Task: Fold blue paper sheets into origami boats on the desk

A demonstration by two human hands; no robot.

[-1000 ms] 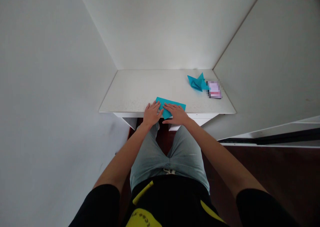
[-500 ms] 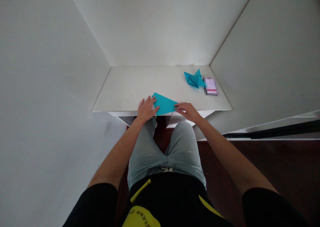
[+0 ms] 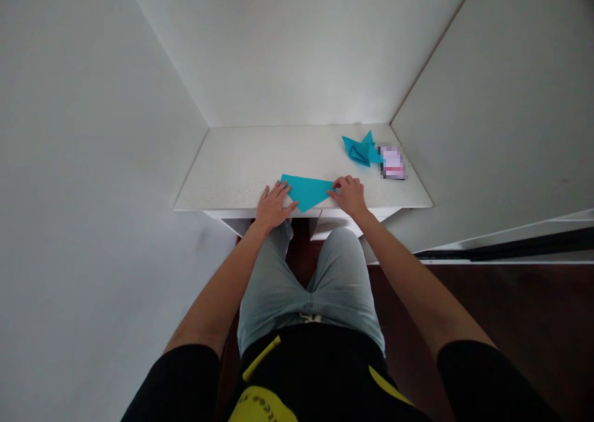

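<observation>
We cannot make out the pixelated pink item (image 3: 393,162); the left hand (image 3: 273,205) and right hand (image 3: 349,195) hide opposite ends of the blue paper (image 3: 306,191), and the bottom edge crops the black shirt (image 3: 325,372).

The white desk (image 3: 241,153) is speckled with marks along its front. There lies a flat, folded blue paper (image 3: 306,191), one corner reaching the edge. Farther back, at right, sits a blue paper figure (image 3: 361,152) beside a pixelated pinkish item (image 3: 393,161).

A folded blue paper figure (image 3: 361,152) lies right up against a pixelated lilac item (image 3: 394,163).
</observation>
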